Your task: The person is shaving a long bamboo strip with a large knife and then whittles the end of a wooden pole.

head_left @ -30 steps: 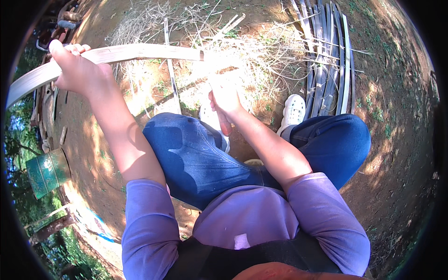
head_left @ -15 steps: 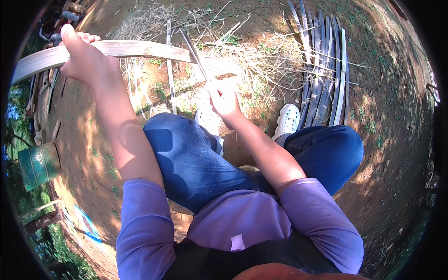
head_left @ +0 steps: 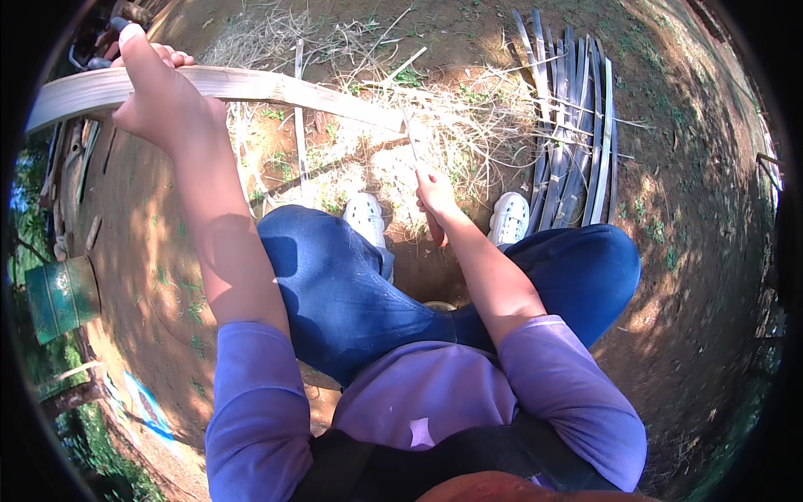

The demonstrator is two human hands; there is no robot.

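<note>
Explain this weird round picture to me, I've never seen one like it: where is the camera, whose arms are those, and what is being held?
The picture comes from a wide fisheye camera worn on a person's head, looking down, so the edges bend and the view looks round. The arms in purple sleeves are the wearer's own. The person sits low over bare dirt ground, knees in blue trousers, with white shoes below.

The left hand is raised and grips a long, flat pale strip, probably split bamboo or wood. The right hand is closed around the handle of a thin blade, whose tip meets the strip's far end.

On the ground lie dry grass and shavings, a bundle of similar dark strips at the right, and a green can at the left.
</note>
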